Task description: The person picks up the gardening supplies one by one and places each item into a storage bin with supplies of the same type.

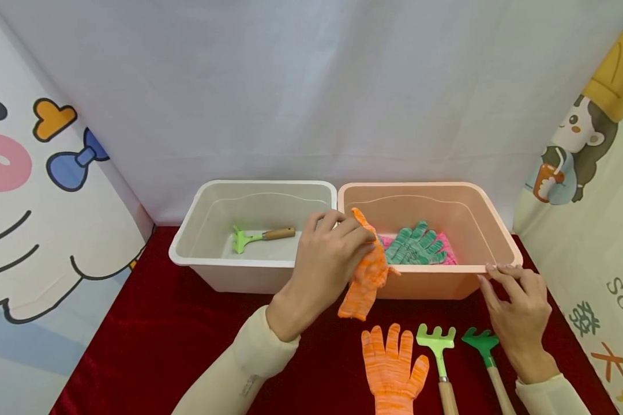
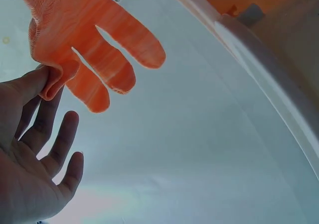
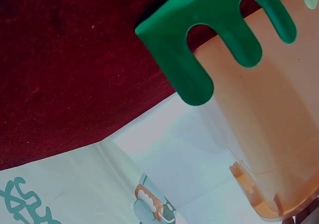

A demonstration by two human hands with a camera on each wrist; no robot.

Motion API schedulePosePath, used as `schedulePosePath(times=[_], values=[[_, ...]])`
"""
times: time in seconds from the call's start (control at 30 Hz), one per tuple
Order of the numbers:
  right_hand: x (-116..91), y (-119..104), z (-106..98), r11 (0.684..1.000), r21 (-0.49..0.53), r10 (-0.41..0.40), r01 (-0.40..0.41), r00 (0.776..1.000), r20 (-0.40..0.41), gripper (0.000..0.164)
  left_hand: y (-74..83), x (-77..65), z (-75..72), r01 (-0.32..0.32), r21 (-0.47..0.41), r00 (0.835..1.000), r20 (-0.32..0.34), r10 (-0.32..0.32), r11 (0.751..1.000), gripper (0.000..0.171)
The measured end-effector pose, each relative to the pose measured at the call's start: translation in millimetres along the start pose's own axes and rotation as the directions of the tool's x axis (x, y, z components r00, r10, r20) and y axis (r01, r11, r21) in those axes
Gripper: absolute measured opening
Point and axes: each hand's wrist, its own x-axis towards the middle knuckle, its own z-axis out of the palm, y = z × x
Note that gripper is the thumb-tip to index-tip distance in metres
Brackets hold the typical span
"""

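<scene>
Around the middle of the head view, the left hand (image 1: 329,248) pinches a fold of the orange glove (image 1: 368,271) between thumb and forefinger; the left wrist view shows its other fingers free and loosely bent. The glove dangles before the left end of the peach bin (image 1: 426,283), and I cannot tell whether it touches the rim. To carry it well, I would use a light but sure pinch, lift until the loose parts clear the rim, and mind the green glove (image 1: 412,248) lying inside the bin. Steadying the bin matters too, since a snag could tug it. At the right of the frame, the right hand (image 1: 521,302) grips the bin's front corner, fingertips over the rim and thumb against the front wall. Below, at lower right, the dark green rake (image 1: 483,343) lies near that hand.
</scene>
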Motion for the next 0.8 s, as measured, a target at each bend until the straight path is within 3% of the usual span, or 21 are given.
schedulePosePath(times=[0.47, 0.8], values=[[-1, 1, 0, 1.0, -0.006, 0.005, -0.005, 1.0, 0.002, 0.058, -3.6, 27.2, 3.1, 0.006, -0.025, 0.998, -0.069, -0.007, 1.0, 0.007], [-2, 2, 0, 1.0, -0.007, 0.01, -0.01, 1.0, 0.005, 0.059, -9.2, 42.3, 13.6, -0.001, -0.022, 0.998, -0.066, 0.0, 1.0, 0.007]])
